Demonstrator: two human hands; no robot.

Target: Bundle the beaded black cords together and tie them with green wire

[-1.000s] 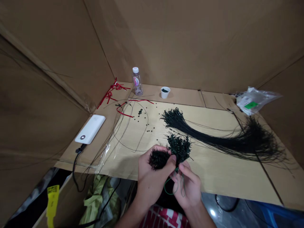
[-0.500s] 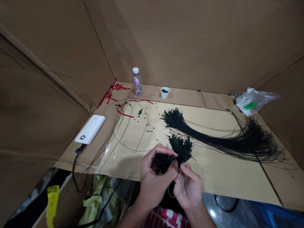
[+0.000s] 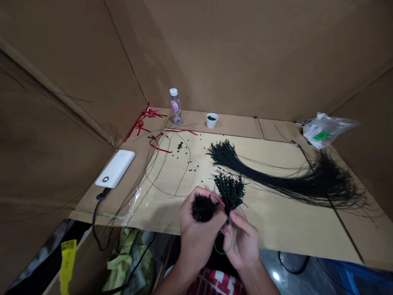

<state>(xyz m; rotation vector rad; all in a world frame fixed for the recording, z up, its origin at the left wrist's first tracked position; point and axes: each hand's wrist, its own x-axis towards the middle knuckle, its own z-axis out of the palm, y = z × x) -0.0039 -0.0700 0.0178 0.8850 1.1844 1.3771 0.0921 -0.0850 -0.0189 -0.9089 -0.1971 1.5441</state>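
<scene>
My left hand (image 3: pixel 196 233) is closed round a dark bristly tuft (image 3: pixel 203 207), held just above the table's near edge. Right beside it my right hand (image 3: pixel 242 237) pinches the base of a second tuft of black beaded wire ends (image 3: pixel 229 190) that points up and away. A thin green wire loop (image 3: pixel 223 241) hangs between the two hands. Farther back on the board lies a long bundle of black wires (image 3: pixel 276 176), fanning out toward the right.
A cardboard board (image 3: pixel 276 221) tops the table, walled by cardboard. On it are a white power bank (image 3: pixel 115 168) with cable at left, a water bottle (image 3: pixel 175 106), a small white cup (image 3: pixel 211 119), red ribbon scraps (image 3: pixel 144 121), loose black beads (image 3: pixel 184 153), and a plastic bag (image 3: pixel 325 131) at right.
Both hands have shifted slightly with the tufts; the right-hand tuft now stands a little more upright. Everything on the board lies where it was.
</scene>
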